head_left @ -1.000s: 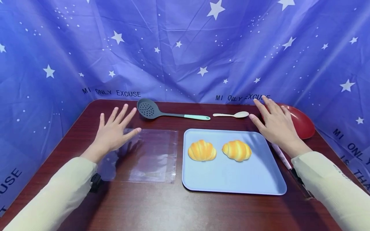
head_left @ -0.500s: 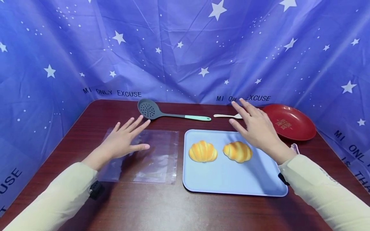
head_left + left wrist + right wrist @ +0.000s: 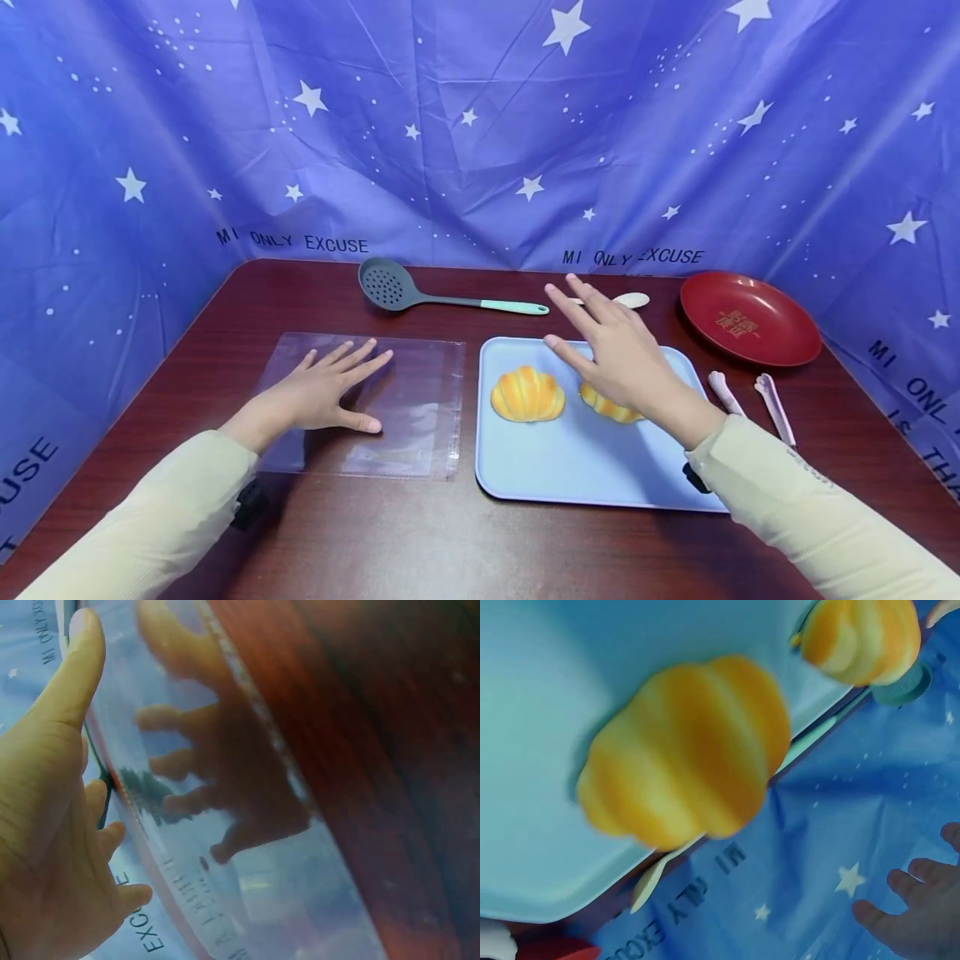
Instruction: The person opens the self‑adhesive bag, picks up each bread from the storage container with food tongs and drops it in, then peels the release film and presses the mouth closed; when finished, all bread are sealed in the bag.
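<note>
Where glossy clear plastic [image 3: 408,400] lies flat, left fingers [image 3: 367,367] spread above.

My right hand [image 3: 621,358] partly hid the right roll [image 3: 604,406] toward one o'clock; its sleeve [image 3: 795,492], the tray [image 3: 570,467] toward four.

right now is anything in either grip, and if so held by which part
Nothing is held: the left grip is spread over the clear plastic bag, and the right grip is spread over the blue tray.
</note>
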Tool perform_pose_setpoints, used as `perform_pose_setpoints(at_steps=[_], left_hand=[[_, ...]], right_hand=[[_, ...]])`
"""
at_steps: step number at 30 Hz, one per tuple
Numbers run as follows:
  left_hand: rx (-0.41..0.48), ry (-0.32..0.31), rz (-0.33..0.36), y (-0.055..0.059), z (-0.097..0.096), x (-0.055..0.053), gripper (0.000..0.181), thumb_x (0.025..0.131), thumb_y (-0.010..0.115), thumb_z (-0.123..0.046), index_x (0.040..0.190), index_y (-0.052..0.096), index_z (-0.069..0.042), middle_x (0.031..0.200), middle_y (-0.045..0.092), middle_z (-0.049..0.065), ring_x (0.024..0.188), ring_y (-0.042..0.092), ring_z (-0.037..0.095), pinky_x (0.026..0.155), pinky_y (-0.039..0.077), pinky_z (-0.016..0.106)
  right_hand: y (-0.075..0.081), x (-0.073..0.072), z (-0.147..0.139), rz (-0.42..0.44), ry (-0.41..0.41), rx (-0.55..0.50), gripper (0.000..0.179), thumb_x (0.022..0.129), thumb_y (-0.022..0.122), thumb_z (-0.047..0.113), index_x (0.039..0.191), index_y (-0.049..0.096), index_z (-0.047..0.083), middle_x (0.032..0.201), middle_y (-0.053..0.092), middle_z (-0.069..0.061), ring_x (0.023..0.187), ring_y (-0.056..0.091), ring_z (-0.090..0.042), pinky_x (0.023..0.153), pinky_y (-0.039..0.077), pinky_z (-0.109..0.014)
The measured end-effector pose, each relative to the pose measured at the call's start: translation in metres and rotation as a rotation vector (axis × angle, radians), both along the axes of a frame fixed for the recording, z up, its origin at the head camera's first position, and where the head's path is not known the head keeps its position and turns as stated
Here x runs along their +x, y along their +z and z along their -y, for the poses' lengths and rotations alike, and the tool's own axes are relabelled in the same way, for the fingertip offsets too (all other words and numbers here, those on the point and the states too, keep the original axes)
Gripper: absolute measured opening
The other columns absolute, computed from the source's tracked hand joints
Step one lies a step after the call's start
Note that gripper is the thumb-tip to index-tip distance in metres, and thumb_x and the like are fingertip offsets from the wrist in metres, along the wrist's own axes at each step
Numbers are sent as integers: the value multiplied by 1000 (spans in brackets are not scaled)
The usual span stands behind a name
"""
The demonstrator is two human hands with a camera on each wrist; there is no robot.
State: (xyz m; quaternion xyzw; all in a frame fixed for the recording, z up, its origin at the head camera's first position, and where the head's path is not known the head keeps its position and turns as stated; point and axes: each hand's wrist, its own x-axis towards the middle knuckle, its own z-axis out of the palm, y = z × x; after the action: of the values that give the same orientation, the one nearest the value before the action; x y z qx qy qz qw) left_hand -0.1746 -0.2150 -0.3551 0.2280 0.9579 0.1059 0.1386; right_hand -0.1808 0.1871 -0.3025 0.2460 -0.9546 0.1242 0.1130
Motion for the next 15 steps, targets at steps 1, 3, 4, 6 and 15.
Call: perform_pose_setpoints(at_steps=[1,3,4,6,15], left_hand=[[-9,5,17,-2,0,0,106,81,66,-75,163,22,-24,169,14,14,152,12,47,113,6,76],[-23,16,45,-4,1,-1,107,80,66,-76,163,21,-24,169,13,14,152,11,47,113,6,76],[-28,19,51,-5,1,-2,108,80,66,-76,163,22,-24,169,14,15,152,11,47,113,7,76],[-34,27,63,-6,2,-3,108,80,66,-76,163,22,-24,169,14,15,152,11,47,112,9,77],[-20,58,118,-4,3,-6,110,77,73,-71,163,25,-23,169,13,14,152,10,46,109,10,80]], right_hand=[[-1,1,3,1,12,3,67,104,55,47,161,31,24,167,24,-10,149,30,-39,118,22,-61],[-2,4,9,-3,37,8,67,103,55,47,161,31,23,167,24,-10,150,29,-37,119,22,-59],[-3,5,12,-5,50,11,68,103,56,47,161,31,22,167,24,-10,150,29,-36,119,22,-58],[-4,7,18,-11,72,9,68,103,57,46,161,32,21,167,25,-11,149,31,-35,119,22,-57],[-5,14,42,41,110,14,69,102,55,51,161,33,22,168,22,-8,151,28,-33,121,19,-56]])
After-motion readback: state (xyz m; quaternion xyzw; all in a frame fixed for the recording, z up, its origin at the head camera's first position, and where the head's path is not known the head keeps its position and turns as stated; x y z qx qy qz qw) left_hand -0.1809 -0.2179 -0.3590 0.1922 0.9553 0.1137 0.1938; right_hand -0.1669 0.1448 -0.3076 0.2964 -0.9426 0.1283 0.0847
